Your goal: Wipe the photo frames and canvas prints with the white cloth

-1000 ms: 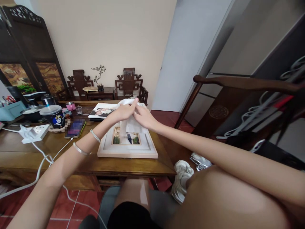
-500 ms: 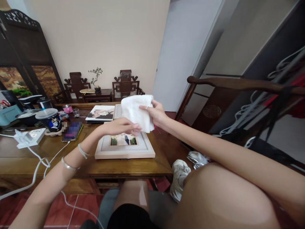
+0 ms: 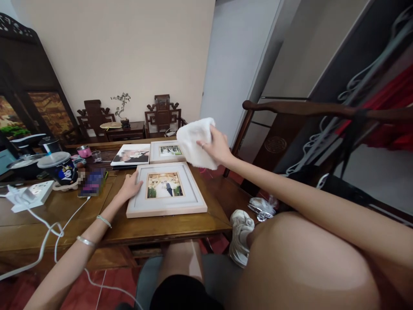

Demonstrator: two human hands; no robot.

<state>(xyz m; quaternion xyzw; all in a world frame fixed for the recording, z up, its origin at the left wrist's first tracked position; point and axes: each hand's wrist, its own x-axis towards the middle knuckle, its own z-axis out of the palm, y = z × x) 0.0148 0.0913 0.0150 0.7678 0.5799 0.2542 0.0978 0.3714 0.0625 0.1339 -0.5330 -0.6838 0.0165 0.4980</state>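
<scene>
Softly fuzzy white cloth [image 3: 195, 144], rectangular pale-wood frame [image 3: 166, 212]

On the counter's [image 3: 77, 219] left part, a phone [image 3: 93, 183] lies flat, white cable [image 3: 71, 216] at its near end. Beside it, a lidded cup [image 3: 66, 173] stands upright near a white power strip [image 3: 40, 193]. Behind: pink cup [image 3: 84, 152], clear cup [image 3: 96, 156]. Beyond, a potted plant [image 3: 124, 121] stands on a small table [image 3: 137, 129] between two wooden chairs [image 3: 162, 114].
</scene>
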